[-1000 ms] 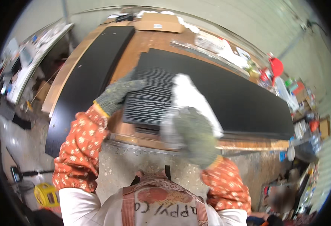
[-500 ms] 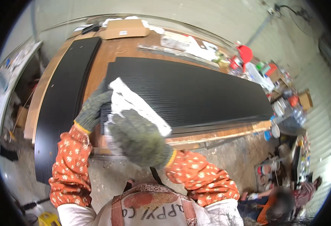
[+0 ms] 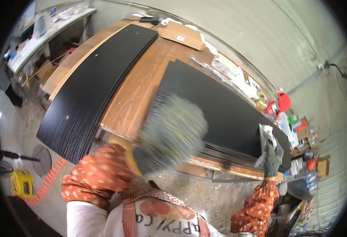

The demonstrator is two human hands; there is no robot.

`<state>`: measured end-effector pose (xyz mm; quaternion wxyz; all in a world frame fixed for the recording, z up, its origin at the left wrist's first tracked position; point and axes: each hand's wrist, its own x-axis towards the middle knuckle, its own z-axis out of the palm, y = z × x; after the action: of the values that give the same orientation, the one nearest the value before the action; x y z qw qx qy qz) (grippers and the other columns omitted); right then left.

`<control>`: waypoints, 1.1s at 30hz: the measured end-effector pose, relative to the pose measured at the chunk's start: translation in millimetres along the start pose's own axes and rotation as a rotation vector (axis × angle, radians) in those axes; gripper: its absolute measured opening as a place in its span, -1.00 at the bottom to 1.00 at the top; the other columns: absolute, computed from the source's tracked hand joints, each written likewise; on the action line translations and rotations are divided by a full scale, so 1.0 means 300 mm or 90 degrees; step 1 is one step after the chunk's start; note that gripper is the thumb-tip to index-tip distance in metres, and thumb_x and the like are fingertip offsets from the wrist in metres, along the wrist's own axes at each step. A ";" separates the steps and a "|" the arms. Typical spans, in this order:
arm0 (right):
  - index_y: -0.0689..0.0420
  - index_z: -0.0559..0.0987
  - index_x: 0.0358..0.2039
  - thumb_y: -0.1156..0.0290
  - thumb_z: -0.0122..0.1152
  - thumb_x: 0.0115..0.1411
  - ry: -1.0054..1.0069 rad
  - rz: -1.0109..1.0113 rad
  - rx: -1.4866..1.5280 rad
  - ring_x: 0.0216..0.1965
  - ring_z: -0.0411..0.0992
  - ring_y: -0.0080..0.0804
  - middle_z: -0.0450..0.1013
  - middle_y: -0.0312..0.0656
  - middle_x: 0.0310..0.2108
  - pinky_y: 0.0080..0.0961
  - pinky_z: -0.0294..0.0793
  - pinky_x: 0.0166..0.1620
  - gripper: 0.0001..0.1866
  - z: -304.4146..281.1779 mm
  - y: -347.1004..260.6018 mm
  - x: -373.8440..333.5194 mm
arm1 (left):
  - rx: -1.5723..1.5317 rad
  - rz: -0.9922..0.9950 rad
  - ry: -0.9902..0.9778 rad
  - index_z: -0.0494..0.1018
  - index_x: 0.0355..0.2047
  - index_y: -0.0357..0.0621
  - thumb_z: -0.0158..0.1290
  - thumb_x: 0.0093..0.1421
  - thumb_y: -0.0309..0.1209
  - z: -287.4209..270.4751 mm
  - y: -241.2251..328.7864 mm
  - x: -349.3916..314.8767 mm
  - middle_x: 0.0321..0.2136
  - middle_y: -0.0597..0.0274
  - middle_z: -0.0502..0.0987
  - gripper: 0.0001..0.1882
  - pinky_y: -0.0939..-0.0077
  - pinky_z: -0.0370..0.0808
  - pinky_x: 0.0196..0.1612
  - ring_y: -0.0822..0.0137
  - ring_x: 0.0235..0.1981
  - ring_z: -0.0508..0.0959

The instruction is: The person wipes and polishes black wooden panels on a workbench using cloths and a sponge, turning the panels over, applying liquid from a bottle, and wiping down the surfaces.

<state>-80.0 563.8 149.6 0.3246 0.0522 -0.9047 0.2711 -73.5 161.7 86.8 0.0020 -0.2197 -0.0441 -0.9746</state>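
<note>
My left hand (image 3: 173, 132), in a grey-green work glove, is over the near left end of the black wood-grained panel (image 3: 213, 102). Motion smears its fingers, so its grip cannot be made out, and it hides part of the panel. Far to the right, my right hand (image 3: 273, 158), gloved alike, has its fingers closed on a white cloth (image 3: 266, 136) at the panel's right end. More black boards show under the panel's near edge. Both forearms wear orange flowered sleeves.
Left of the panel lie other stacked black boards (image 3: 98, 75) on the brown wooden table (image 3: 136, 85). At the back stands an open cardboard box (image 3: 183, 35). Bottles and a red item (image 3: 284, 102) crowd the right side. A yellow object (image 3: 22, 183) and coiled orange hose (image 3: 49, 183) are on the floor.
My right hand has swept the white cloth from the panel's left end to its right end. My left hand has come off the left edge and is over the panel. The view has turned.
</note>
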 end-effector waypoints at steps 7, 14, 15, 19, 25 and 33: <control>0.14 0.60 -0.02 0.41 0.28 0.15 -0.449 -0.195 0.383 0.01 0.49 -0.25 0.55 -0.06 -0.05 -0.34 0.43 0.11 -0.64 0.433 -0.806 0.146 | -2.152 -0.294 0.686 0.40 0.07 -0.25 -0.03 0.22 -0.25 0.011 -0.171 -0.011 0.12 -0.10 0.39 -0.53 0.01 0.25 0.29 -0.06 0.17 0.38; 0.06 0.55 0.04 0.23 0.22 0.19 -0.475 -0.557 0.273 0.18 0.35 -0.14 0.48 -0.07 0.03 -0.25 0.31 0.23 -0.59 0.740 -0.886 0.252 | -2.222 -0.613 0.696 0.46 -0.09 -0.34 0.01 0.13 -0.31 -0.092 -0.245 -0.012 -0.13 -0.19 0.52 -0.59 -0.09 0.40 0.13 -0.16 -0.03 0.51; 0.09 0.49 0.13 0.19 0.13 0.31 -0.479 -0.551 0.166 0.26 0.29 -0.12 0.37 -0.06 0.21 -0.30 0.24 0.28 -0.56 0.822 -0.903 0.305 | -2.098 -0.899 0.491 0.47 -0.11 -0.37 0.01 0.12 -0.32 -0.070 -0.206 -0.016 -0.18 -0.20 0.53 -0.60 -0.07 0.43 0.10 -0.15 -0.06 0.53; 0.10 0.50 0.11 0.18 0.16 0.28 -0.351 -0.415 0.040 0.18 0.37 -0.13 0.43 -0.02 0.12 -0.29 0.32 0.20 -0.56 0.931 -0.819 0.463 | -2.168 -0.971 0.669 0.46 -0.11 -0.36 -0.01 0.13 -0.29 -0.104 -0.234 0.043 -0.15 -0.24 0.50 -0.59 -0.15 0.44 0.08 -0.15 -0.09 0.54; 0.01 0.42 0.22 0.22 0.14 0.23 -0.652 -0.780 0.307 0.34 0.15 -0.17 0.33 -0.12 0.24 -0.17 0.02 0.39 -0.47 0.773 -0.891 0.266 | -2.067 -0.896 0.710 0.50 -0.14 -0.21 -0.01 0.09 -0.33 -0.188 -0.188 0.028 -0.15 -0.12 0.52 -0.65 -0.06 0.49 0.00 -0.11 -0.14 0.56; 0.09 0.60 -0.01 0.28 0.26 0.16 -0.536 -0.775 0.308 0.02 0.47 -0.25 0.54 -0.13 -0.05 -0.23 0.33 0.18 -0.62 0.887 -0.983 0.248 | -2.137 -0.988 0.652 0.53 -0.24 -0.17 0.07 0.02 -0.20 -0.143 -0.198 0.041 -0.20 -0.01 0.55 -0.64 0.09 0.55 -0.05 -0.08 -0.15 0.58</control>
<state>-207.2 180.4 159.1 0.0247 0.7074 -0.6796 0.1924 -104.5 217.4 48.3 0.5409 -0.3346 -0.7334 -0.2398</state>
